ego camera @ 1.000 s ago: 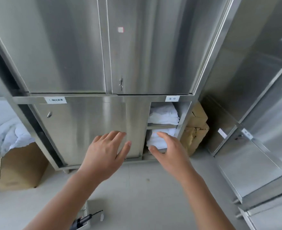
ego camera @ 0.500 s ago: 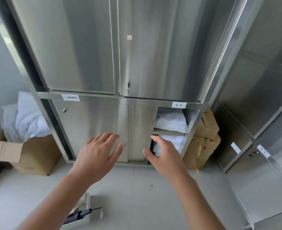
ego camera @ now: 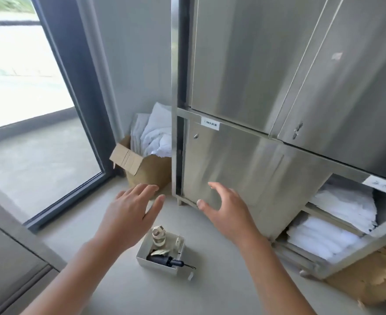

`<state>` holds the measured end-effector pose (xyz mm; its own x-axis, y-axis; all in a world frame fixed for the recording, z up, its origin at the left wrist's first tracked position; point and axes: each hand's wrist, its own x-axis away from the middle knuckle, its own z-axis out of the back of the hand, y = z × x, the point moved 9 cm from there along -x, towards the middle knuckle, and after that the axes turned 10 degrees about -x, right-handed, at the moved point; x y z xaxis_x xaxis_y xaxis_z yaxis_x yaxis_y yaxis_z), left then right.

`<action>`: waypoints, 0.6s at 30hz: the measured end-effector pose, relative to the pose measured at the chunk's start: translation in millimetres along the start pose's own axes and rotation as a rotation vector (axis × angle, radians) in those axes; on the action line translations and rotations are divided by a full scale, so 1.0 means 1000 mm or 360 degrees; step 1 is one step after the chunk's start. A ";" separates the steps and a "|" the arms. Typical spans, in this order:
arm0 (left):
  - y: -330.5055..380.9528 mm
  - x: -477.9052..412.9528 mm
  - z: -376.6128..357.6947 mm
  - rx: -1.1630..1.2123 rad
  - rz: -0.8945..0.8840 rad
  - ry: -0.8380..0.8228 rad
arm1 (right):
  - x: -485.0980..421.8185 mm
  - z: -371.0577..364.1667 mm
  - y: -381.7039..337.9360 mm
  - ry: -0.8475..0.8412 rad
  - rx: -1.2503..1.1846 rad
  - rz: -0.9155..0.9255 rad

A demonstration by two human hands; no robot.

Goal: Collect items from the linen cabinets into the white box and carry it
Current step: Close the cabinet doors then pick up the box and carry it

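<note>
The small white box (ego camera: 143,257) stands on the floor below and between my hands; it holds a black tool with a thin tip, a pale roll and some small bits. My left hand (ego camera: 131,212) hovers above and left of it, fingers spread, holding nothing. My right hand (ego camera: 227,211) floats above and right of the box, fingers apart and empty, in front of the steel linen cabinet (ego camera: 244,164). The cabinet's lower right section is open and shows folded white linen (ego camera: 344,206) on two shelves.
A cardboard box (ego camera: 149,169) stuffed with white bedding stands in the corner left of the cabinet. A tall window with a dark frame (ego camera: 83,105) fills the left. Torn cardboard boxes (ego camera: 374,283) sit at the lower right. A grey surface (ego camera: 10,264) lies lower left.
The view has swung left and down, so the white box is now in full view beneath my hands. Both hands have drawn back from the cabinet's open shelves, still empty.
</note>
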<state>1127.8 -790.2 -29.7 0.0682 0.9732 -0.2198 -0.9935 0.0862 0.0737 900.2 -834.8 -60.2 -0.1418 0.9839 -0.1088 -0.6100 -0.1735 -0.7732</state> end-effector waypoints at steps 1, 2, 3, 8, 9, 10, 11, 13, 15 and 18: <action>-0.009 -0.002 -0.004 -0.0001 0.0023 -0.0011 | -0.006 -0.010 -0.005 -0.0019 0.0003 0.0011; -0.017 -0.005 -0.009 0.0004 0.0038 -0.0015 | -0.011 -0.019 -0.008 -0.0040 0.0008 0.0021; -0.023 -0.008 -0.013 0.0017 0.0049 -0.0018 | -0.017 -0.028 -0.010 -0.0060 0.0015 0.0025; -0.044 -0.027 -0.044 0.0037 0.0066 -0.0114 | -0.045 -0.062 -0.005 -0.0136 0.0044 -0.0003; -0.048 -0.030 -0.050 0.0044 0.0081 -0.0137 | -0.051 -0.068 -0.002 -0.0158 0.0050 -0.0006; -0.052 -0.034 -0.057 0.0053 0.0101 -0.0153 | -0.057 -0.074 0.001 -0.0178 0.0050 -0.0011; -0.055 -0.037 -0.062 0.0061 0.0120 -0.0164 | -0.063 -0.078 0.005 -0.0194 0.0044 -0.0019; -0.062 -0.046 -0.074 0.0064 0.0162 -0.0191 | -0.079 -0.088 0.015 -0.0236 0.0025 -0.0048; -0.070 -0.059 -0.086 0.0066 0.0225 -0.0217 | -0.100 -0.100 0.025 -0.0311 0.0023 -0.0062; -0.085 -0.079 -0.107 0.0076 0.0380 -0.0253 | -0.140 -0.124 0.041 -0.0461 0.0026 -0.0061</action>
<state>1197.1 -897.6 -123.0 -0.1502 0.9880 -0.0359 -0.9780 -0.1431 0.1518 991.5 -973.8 -154.1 -0.3337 0.9368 0.1049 -0.6312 -0.1394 -0.7630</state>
